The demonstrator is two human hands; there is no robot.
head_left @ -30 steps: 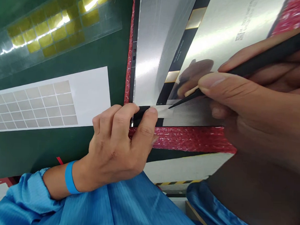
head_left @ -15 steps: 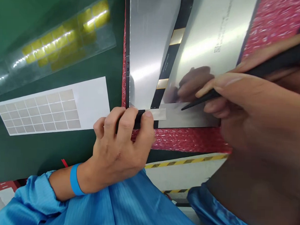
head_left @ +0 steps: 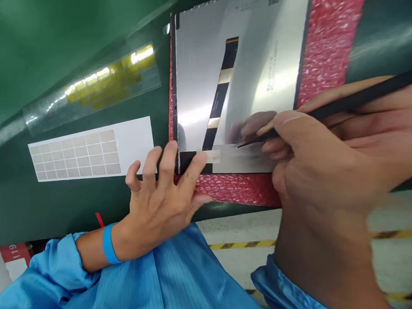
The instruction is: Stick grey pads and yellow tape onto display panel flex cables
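Observation:
A shiny silver display panel [head_left: 199, 76], seen from its back, lies with a black-and-gold flex cable [head_left: 218, 98] across it. My left hand [head_left: 159, 193] is spread at the panel's near left corner. Its index fingertip rests on a short pale tape strip [head_left: 214, 156] that crosses the black lower border. My right hand [head_left: 326, 141] is closed around slim black tweezers [head_left: 345, 101], held like a pen. Their pointed tip is just above or on the panel, right of the cable's lower end; contact I cannot tell. The back of the right fingers' grip is partly hidden.
Pink bubble wrap [head_left: 238, 190] lies under the panel on the green mat [head_left: 87, 204]. To the left are a white sheet of grey rectangular stickers [head_left: 76, 155] and a clear film with yellow pieces [head_left: 110, 79]. Yellow-black striped tape marks the floor below.
The view has shifted, showing more of the panel. My left fingers have spread, with the thumb coming away from the tape strip. The tweezers' tip stays over nearly the same area.

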